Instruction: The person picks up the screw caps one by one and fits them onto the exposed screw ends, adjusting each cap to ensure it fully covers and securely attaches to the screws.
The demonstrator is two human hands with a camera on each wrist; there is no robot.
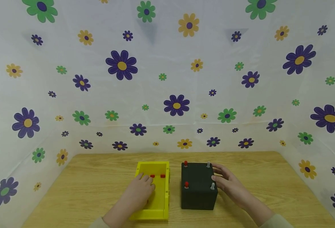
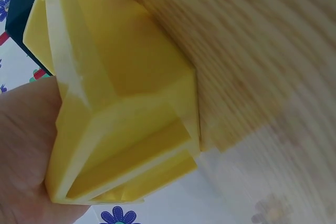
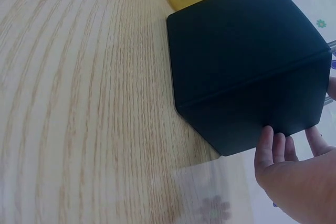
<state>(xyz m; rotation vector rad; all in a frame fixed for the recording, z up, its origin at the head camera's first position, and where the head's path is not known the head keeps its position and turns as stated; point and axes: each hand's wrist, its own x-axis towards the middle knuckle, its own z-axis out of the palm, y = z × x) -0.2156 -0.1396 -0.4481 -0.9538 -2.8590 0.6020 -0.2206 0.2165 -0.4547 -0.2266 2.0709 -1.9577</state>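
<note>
My left hand [image 1: 140,190] reaches over the left wall of a yellow bin [image 1: 157,214], its fingertips down inside and hidden from sight. Two small red pegs [image 1: 152,176] lie at the bin's far end. To the right stands a black box [image 1: 197,177] with a peg at each top corner: red-tipped pegs [image 1: 186,184] on the left side, silvery grey pegs [image 1: 212,186] on the right. My right hand [image 1: 231,186] touches the box's right side, thumb near the top edge and fingers along the side face, as the right wrist view also shows.
Both containers stand side by side on a wood-grain table [image 1: 93,177], a narrow gap between them. A white sheet with printed flowers [image 1: 167,79] hangs behind the table and along both sides.
</note>
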